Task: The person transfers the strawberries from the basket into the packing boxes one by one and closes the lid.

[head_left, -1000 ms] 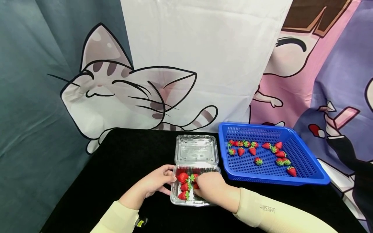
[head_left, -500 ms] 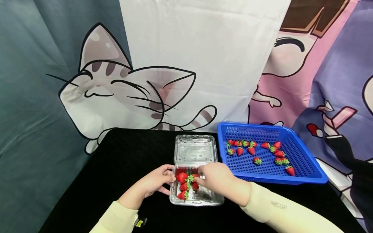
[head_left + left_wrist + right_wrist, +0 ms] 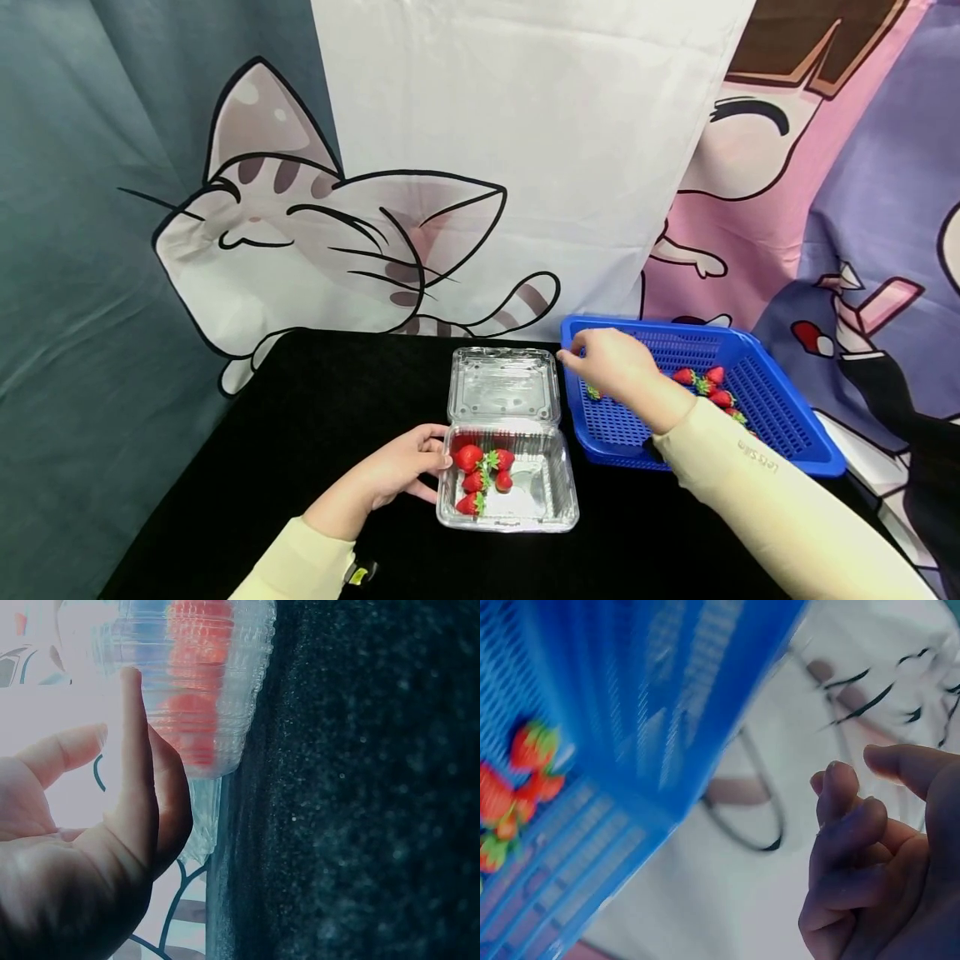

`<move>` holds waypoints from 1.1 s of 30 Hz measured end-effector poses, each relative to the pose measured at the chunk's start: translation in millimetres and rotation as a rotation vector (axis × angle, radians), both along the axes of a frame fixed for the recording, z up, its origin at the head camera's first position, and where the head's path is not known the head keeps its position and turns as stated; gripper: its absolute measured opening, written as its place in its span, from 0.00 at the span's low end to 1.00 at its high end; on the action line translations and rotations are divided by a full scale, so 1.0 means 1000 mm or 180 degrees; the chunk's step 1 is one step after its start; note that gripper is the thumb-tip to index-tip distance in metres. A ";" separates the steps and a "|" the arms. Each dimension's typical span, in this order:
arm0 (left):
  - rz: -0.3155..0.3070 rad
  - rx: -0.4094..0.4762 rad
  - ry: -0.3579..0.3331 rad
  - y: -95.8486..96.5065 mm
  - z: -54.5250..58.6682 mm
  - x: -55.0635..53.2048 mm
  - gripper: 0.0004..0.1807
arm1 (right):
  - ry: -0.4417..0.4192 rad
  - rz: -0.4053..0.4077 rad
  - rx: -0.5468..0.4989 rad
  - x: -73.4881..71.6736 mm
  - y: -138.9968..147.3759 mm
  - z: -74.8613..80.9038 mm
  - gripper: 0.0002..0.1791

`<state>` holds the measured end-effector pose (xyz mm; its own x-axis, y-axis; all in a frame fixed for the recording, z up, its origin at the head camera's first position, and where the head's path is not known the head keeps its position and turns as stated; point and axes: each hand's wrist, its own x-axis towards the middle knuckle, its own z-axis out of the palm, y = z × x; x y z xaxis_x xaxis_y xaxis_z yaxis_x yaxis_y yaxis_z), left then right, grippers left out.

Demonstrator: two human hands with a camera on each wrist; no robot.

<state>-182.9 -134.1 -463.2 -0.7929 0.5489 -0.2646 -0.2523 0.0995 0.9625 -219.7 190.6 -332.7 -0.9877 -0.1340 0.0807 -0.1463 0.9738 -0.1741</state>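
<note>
A clear plastic clamshell box stands with its lid folded back. Several strawberries lie in its left and middle part; the right part holds none. My left hand rests at the box's left side, thumb tip on the rim. In the left wrist view its fingers lie extended along the ribbed wall. My right hand is above the back left of the blue basket, fingers loosely curled and thumb apart, holding nothing. Some strawberries in the basket are hidden under this hand and arm in the head view.
The basket stands right of the box, its left wall close to the lid; more strawberries lie in its right half. Black cloth covers the table. Behind hangs a printed curtain with cartoon figures.
My right hand has let go of a strawberry in the box, risen out of it and moved right and back over the basket. The left hand has stayed at the box.
</note>
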 end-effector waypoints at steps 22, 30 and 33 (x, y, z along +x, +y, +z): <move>0.0023 0.0073 0.0030 0.002 0.001 0.000 0.33 | -0.0747 -0.0039 0.0528 -0.076 0.096 -0.047 0.14; 0.0016 0.0044 0.0019 0.002 0.003 0.001 0.32 | -0.0932 -0.0046 0.0840 -0.081 0.099 -0.069 0.05; 0.0036 0.0030 0.0027 0.001 0.002 0.001 0.32 | -0.1016 -0.0049 0.0856 -0.083 0.100 -0.076 0.05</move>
<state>-181.6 -132.9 -461.4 -0.8013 0.5423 -0.2528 -0.2453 0.0876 0.9655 -303.0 290.3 -409.2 -0.9595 -0.0935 -0.2658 -0.1113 0.9924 0.0525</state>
